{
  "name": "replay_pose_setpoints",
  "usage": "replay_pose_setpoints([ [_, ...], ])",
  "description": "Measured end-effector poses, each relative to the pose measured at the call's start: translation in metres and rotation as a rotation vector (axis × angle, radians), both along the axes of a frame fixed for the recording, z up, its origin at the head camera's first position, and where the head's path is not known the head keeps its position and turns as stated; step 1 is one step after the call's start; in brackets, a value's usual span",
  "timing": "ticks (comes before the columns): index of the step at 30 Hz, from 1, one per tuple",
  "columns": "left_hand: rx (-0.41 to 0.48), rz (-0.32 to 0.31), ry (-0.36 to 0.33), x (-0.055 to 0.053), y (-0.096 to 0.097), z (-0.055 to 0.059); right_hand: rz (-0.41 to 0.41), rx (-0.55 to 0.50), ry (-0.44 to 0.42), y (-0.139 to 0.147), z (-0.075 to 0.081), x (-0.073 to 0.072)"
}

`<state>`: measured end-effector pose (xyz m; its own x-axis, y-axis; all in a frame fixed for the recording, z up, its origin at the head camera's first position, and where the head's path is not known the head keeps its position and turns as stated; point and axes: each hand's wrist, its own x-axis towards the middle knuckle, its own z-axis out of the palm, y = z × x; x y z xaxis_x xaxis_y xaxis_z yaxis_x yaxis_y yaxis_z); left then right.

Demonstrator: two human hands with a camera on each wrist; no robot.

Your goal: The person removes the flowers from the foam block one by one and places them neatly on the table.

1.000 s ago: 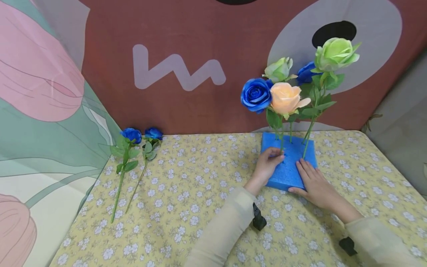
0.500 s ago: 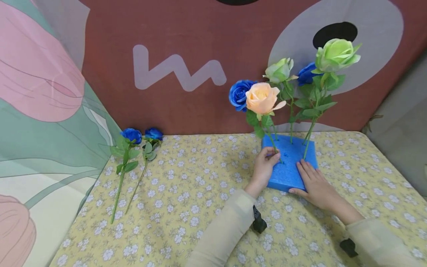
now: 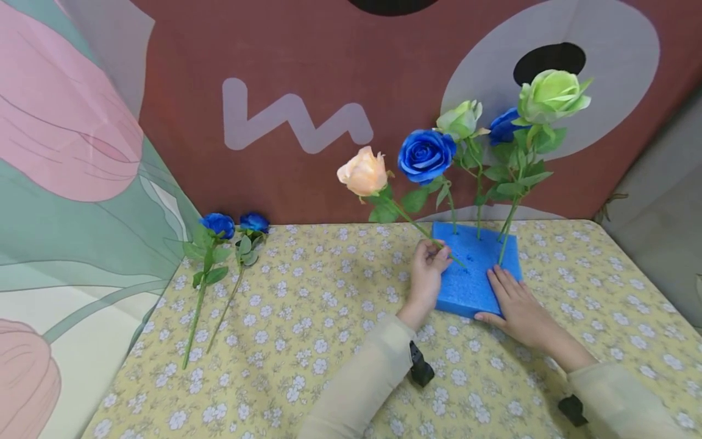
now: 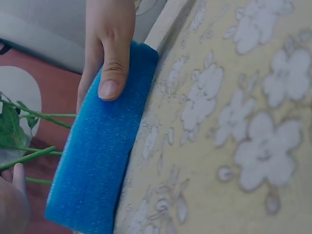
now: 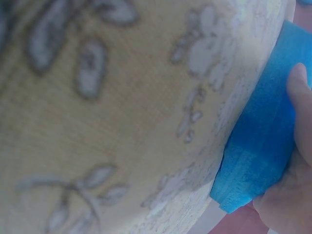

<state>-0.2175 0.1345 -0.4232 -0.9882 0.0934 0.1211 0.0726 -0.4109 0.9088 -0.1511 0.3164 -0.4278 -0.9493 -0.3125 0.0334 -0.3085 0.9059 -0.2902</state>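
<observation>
My left hand (image 3: 429,277) pinches the green stem of a peach rose (image 3: 363,172) low down. The rose leans left, its stem end over a blue foam block (image 3: 471,292); in the left wrist view that stem end (image 4: 48,150) shows apart from the foam. My right hand (image 3: 521,311) lies on the block's right side, fingers straight on top. Its thumb (image 4: 113,73) presses the front side. Standing in the foam are a blue rose (image 3: 426,155), a pale green rose (image 3: 460,119), another blue rose (image 3: 501,127) behind, and a larger green rose (image 3: 553,96).
Two more blue roses, one with a thick stem (image 3: 198,317) and one with a thin stem (image 3: 223,314), lie at the left of the table. A flowered cloth (image 3: 307,341) covers the table. A printed backdrop (image 3: 290,195) rises behind its far edge.
The peach rose has tipped left, away from the front of the blue rose, and its stem end has come up from the foam. My right hand has stayed on the block.
</observation>
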Motion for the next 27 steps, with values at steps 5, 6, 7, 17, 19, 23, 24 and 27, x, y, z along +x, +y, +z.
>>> replay_pose_setpoints([
  [5, 0.087, 0.056, -0.025, 0.002, -0.005, 0.003, 0.005, 0.000, 0.003, 0.001, -0.003, 0.001],
  [6, 0.100, 0.064, -0.032, 0.003, -0.007, 0.003, 0.005, 0.002, -0.002, 0.001, -0.003, 0.001],
  [7, 0.111, 0.069, -0.036, 0.004, -0.009, 0.003, 0.004, 0.002, -0.010, 0.002, -0.003, 0.001],
  [17, 0.078, 0.135, -0.178, 0.004, -0.032, 0.008, 0.001, -0.016, -0.047, 0.002, 0.000, 0.001],
  [19, 0.086, 0.124, -0.204, 0.004, -0.038, 0.007, 0.003, -0.016, -0.047, 0.002, 0.000, 0.001],
  [23, 0.067, 0.109, -0.228, 0.006, -0.050, 0.008, 0.004, -0.015, -0.051, 0.002, 0.000, 0.000],
  [24, 0.058, 0.105, -0.230, 0.006, -0.053, 0.009, 0.004, -0.013, -0.050, 0.002, 0.000, 0.000],
  [27, 0.023, 0.097, -0.231, 0.008, -0.063, 0.010, 0.005, -0.008, -0.049, 0.002, 0.001, 0.000],
])
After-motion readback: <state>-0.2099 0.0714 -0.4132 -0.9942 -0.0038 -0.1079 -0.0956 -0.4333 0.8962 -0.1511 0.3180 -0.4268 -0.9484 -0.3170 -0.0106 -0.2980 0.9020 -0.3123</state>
